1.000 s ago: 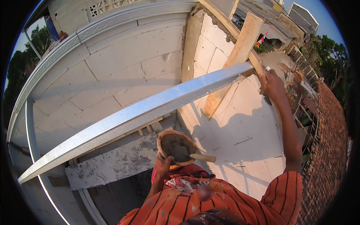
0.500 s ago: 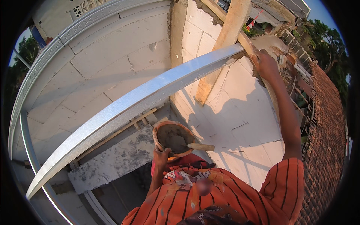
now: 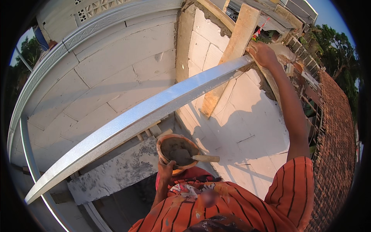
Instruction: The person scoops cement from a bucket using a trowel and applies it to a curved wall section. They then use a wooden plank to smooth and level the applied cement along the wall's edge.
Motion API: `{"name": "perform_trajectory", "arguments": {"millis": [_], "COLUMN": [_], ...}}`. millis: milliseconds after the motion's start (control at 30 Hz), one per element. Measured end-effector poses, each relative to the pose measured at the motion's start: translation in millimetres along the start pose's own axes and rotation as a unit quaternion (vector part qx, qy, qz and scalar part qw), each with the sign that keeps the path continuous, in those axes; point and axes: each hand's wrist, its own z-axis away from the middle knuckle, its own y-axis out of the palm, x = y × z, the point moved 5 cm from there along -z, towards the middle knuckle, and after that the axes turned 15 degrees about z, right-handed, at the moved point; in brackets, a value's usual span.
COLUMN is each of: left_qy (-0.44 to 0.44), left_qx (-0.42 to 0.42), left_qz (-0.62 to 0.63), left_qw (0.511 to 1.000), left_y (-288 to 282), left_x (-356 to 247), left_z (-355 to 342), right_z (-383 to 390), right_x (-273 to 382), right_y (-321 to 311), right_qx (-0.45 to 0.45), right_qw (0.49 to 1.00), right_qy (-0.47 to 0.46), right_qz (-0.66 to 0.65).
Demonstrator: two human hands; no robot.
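Observation:
My left hand [image 3: 166,170] grips the near left rim of an orange-brown bucket [image 3: 159,147], held in front of my body. Grey wet mortar [image 3: 172,145] fills part of it. A trowel [image 3: 206,158] rests in the mortar, its wooden handle over the right rim and its blade mostly covered. My right arm is stretched up and away. My right hand [image 3: 263,54] is closed over a wooden board [image 3: 268,79] along the top of the right wall, just beyond the end of a shiny metal beam [image 3: 154,102]. Its fingertips are partly hidden.
The metal beam crosses diagonally between me and the white block wall [image 3: 112,69]. An upright plank [image 3: 232,58] leans at the corner. Below lies a mortar-stained board [image 3: 116,174] beside a dark opening. A tiled roof [image 3: 334,147] slopes away on the right.
My right hand has shifted slightly up and left along the wooden board, past the beam's end. The bucket has tilted a little in my left hand, and the view has moved slightly.

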Motion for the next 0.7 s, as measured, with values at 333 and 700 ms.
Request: {"name": "perform_trajectory", "arguments": {"millis": [333,700], "left_qy": [-0.022,-0.02], "left_qx": [0.008,0.036], "left_qz": [0.037,0.048], "left_qw": [0.999,0.998], "left_y": [4.6,5.5], "left_x": [7.6,27.5], "left_z": [-0.8,-12.8], "right_z": [73.4,192.9], "right_x": [-10.3,-25.1], "right_y": [-16.6,-47.9], "right_qx": [0.1,0.159], "right_qw": [0.994,0.986], "right_qy": [-0.007,0.027], "right_qz": [-0.048,-0.05]}}
